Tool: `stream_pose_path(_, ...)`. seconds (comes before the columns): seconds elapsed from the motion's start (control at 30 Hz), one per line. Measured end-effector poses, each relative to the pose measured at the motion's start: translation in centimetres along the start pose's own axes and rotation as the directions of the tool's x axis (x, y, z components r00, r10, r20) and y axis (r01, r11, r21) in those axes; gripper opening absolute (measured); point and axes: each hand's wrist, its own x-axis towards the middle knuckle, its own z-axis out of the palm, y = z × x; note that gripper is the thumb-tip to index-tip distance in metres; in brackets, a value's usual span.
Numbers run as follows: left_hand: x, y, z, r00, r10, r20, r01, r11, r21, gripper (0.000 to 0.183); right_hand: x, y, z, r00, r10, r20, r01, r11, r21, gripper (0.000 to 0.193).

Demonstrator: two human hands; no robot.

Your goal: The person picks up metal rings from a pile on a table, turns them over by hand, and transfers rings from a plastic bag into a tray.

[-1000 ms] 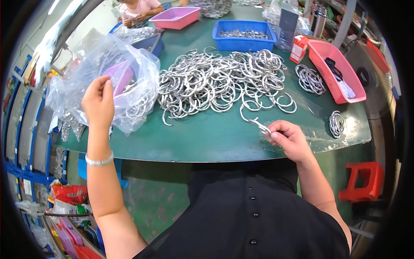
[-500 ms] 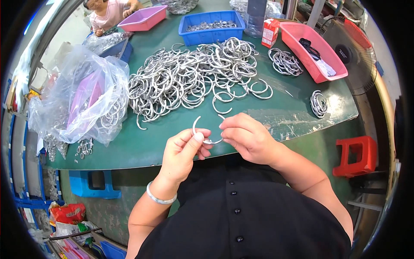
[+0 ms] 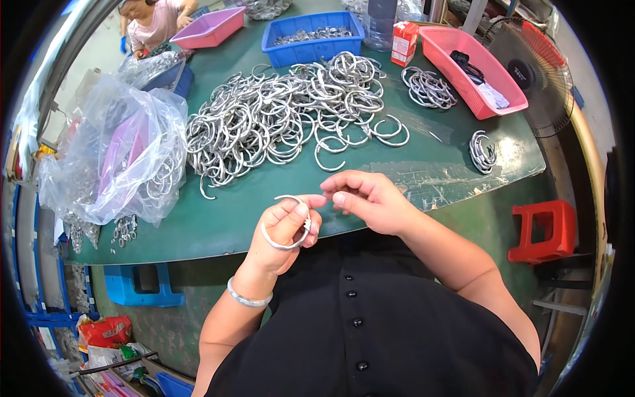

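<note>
An open silver bangle (image 3: 281,247) is pinched between the thumb and fingers of my left hand (image 3: 281,228), its gap facing up and left. My right hand (image 3: 370,200) is close by on the right, fingers loosely bent and thumb apart, with nothing visible in it. Its fingertips come near the left forefinger. Beyond both hands a large heap of silver bangles (image 3: 258,126) covers the middle of the green table (image 3: 218,228). A few loose bangles lie at the heap's right edge, nearest my right hand.
A clear plastic bag (image 3: 142,178) lies at left. Behind the heap stands a blue tray (image 3: 314,55) of small metal parts; a pink basket (image 3: 463,73) and a fan (image 3: 529,76) are at right. Stacked bangles (image 3: 483,153) sit near the right edge. A person (image 3: 155,26) works opposite.
My right hand has let go of the bangle and drawn slightly away. The left hand has turned the bangle and brought it a little left. The view has shifted slightly.
</note>
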Motion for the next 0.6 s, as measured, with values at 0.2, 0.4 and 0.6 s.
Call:
stream_pose_path(0.2, 0.5, -0.3, -0.1, 0.918, -0.263, 0.297, 0.262, 0.964, 0.043, 0.027, 1.6, 0.1, 0.2, 0.969, 0.063, 0.241, -0.096, 0.987, 0.129, 0.018)
stream_pose_path(0.4, 0.6, -1.0, -0.7, 0.934, -0.287, 0.214, 0.32, 0.937, -0.137, 0.03, 2.0, 0.3, 0.0, 0.963, 0.167, 0.211, -0.223, 0.933, 0.284, 0.011)
stream_pose_path(0.6, 0.0, -1.8, -2.7, 0.992, -0.126, 0.0, 0.124, 0.972, -0.198, 0.031, 1.6, 0.7, -0.2, 0.951, 0.308, 0.006, -0.296, 0.91, 0.292, 0.011)
